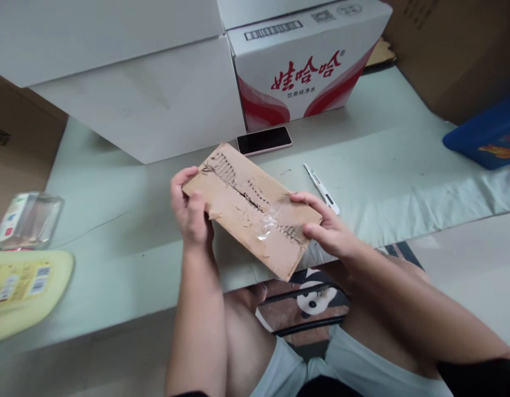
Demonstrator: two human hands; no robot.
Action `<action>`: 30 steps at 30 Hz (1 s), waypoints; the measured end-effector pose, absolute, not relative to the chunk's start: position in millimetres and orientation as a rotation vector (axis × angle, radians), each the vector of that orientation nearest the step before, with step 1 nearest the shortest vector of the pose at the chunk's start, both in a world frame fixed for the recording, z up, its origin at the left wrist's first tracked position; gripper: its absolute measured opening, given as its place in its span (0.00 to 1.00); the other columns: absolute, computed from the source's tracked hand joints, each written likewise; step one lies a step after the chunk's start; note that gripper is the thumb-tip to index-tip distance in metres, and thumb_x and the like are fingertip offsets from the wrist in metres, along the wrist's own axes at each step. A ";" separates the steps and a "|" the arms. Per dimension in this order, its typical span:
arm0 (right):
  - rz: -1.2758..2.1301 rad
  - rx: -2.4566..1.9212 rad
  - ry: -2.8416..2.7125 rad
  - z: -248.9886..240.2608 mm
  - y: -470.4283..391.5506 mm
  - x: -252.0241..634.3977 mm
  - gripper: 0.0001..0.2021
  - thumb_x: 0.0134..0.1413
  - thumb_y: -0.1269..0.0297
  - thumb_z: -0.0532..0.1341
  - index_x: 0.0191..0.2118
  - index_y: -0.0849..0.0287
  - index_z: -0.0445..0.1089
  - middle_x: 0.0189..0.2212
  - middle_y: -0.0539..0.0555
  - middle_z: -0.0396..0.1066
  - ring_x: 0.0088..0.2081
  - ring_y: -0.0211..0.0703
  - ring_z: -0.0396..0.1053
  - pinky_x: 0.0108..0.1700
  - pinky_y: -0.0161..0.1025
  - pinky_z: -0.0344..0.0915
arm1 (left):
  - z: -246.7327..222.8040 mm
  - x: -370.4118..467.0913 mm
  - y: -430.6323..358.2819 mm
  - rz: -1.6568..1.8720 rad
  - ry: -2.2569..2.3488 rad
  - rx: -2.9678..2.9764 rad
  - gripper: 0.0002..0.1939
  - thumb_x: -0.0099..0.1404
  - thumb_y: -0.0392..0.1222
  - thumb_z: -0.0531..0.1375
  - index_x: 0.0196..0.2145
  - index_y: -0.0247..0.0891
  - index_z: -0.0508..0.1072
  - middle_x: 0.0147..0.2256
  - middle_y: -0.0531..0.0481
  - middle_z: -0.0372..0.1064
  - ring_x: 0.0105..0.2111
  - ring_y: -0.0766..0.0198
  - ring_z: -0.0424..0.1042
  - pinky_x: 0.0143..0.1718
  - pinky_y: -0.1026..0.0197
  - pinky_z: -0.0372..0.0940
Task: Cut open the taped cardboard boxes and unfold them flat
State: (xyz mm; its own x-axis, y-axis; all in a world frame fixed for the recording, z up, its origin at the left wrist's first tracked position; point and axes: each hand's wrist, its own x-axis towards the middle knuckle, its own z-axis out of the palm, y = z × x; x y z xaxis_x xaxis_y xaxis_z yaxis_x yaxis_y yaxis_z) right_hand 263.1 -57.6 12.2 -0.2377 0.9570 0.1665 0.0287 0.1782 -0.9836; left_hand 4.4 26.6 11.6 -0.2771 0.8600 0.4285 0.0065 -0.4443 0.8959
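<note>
A small brown cardboard box [238, 220] is held tilted between my two hands, over the front edge of the table. Its upper face has torn strips, a dark seam along the middle and a shiny patch of clear tape. My left hand [192, 209] grips the left end, fingers round the edge. At the right end, my right hand [325, 223] is closed on the box, thumb near the corner. A white utility knife [322, 190] lies on the table just beyond my right hand. Behind the box rests a phone [264, 140], its screen dark.
A large white box [147, 105] and a red-and-white water carton [304, 77] stand at the back. To the right is a blue container [486, 132]. A yellow bottle [29, 292] and a clear plastic pack [29, 220] lie at the left of the pale green tablecloth [126, 264].
</note>
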 end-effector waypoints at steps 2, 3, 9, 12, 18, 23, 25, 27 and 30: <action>1.223 -0.990 -1.512 10.3 -56.4 265.5 0.29 0.58 0.37 0.60 0.58 0.48 0.68 0.61 0.56 0.69 0.62 0.54 0.68 0.61 0.53 0.67 | 12.4 6.4 24.6 1.723 1.128 1.354 0.25 0.58 0.60 0.65 0.47 0.42 0.72 0.43 0.45 0.71 0.42 0.58 0.72 0.46 0.56 0.67; 1.214 -0.990 -1.510 9.7 -54.9 268.8 0.29 0.60 0.36 0.57 0.59 0.48 0.68 0.61 0.56 0.70 0.61 0.54 0.68 0.61 0.54 0.67 | 12.3 7.2 24.4 1.697 1.152 1.325 0.24 0.57 0.57 0.67 0.46 0.42 0.72 0.42 0.46 0.71 0.40 0.59 0.71 0.44 0.56 0.67; 0.675 -1.735 -1.505 8.0 -36.5 308.2 0.18 0.59 0.50 0.59 0.47 0.56 0.73 0.42 0.59 0.77 0.37 0.51 0.74 0.42 0.51 0.71 | 15.3 13.7 26.7 1.686 1.173 1.159 0.20 0.56 0.49 0.66 0.45 0.40 0.72 0.42 0.45 0.71 0.37 0.60 0.69 0.39 0.57 0.64; 0.472 -2.103 -1.671 2.3 -30.0 319.9 0.26 0.52 0.54 0.62 0.55 0.60 0.70 0.43 0.64 0.77 0.36 0.54 0.73 0.37 0.50 0.68 | 20.4 18.8 27.2 1.715 1.203 1.138 0.18 0.55 0.48 0.65 0.43 0.39 0.71 0.39 0.46 0.71 0.35 0.61 0.68 0.36 0.58 0.63; 0.516 -2.190 -1.820 5.3 -26.4 314.4 0.14 0.54 0.61 0.57 0.43 0.59 0.74 0.36 0.61 0.77 0.36 0.54 0.72 0.35 0.46 0.64 | 17.8 21.6 28.1 1.715 1.269 1.159 0.19 0.58 0.52 0.64 0.44 0.40 0.70 0.37 0.48 0.69 0.34 0.62 0.67 0.35 0.59 0.63; 0.739 -1.821 -1.539 13.5 -33.2 309.2 0.18 0.59 0.60 0.57 0.54 0.53 0.68 0.26 0.49 0.73 0.23 0.43 0.65 0.30 0.42 0.62 | 14.8 21.9 25.3 1.720 1.262 1.156 0.19 0.60 0.51 0.62 0.45 0.40 0.69 0.39 0.46 0.68 0.35 0.61 0.68 0.36 0.58 0.62; 0.763 -1.546 -1.422 17.3 -40.3 306.9 0.18 0.60 0.61 0.58 0.56 0.50 0.65 0.25 0.46 0.70 0.22 0.40 0.63 0.28 0.40 0.62 | 15.6 23.2 24.8 1.727 1.255 1.143 0.18 0.60 0.50 0.62 0.45 0.40 0.69 0.38 0.46 0.68 0.35 0.61 0.67 0.36 0.58 0.61; 0.758 -1.247 -1.337 25.2 -48.6 302.7 0.13 0.60 0.61 0.61 0.51 0.48 0.67 0.25 0.46 0.68 0.24 0.40 0.64 0.28 0.40 0.63 | 16.2 25.1 25.0 1.736 1.278 1.142 0.18 0.60 0.50 0.62 0.45 0.40 0.69 0.38 0.46 0.68 0.35 0.61 0.67 0.37 0.57 0.61; 0.761 -0.919 -1.246 44.0 -61.9 292.8 0.12 0.58 0.57 0.66 0.48 0.45 0.71 0.26 0.47 0.67 0.25 0.40 0.65 0.27 0.41 0.64 | 15.6 29.8 24.6 1.769 1.383 1.135 0.17 0.62 0.52 0.60 0.43 0.39 0.68 0.37 0.48 0.66 0.35 0.62 0.67 0.38 0.58 0.60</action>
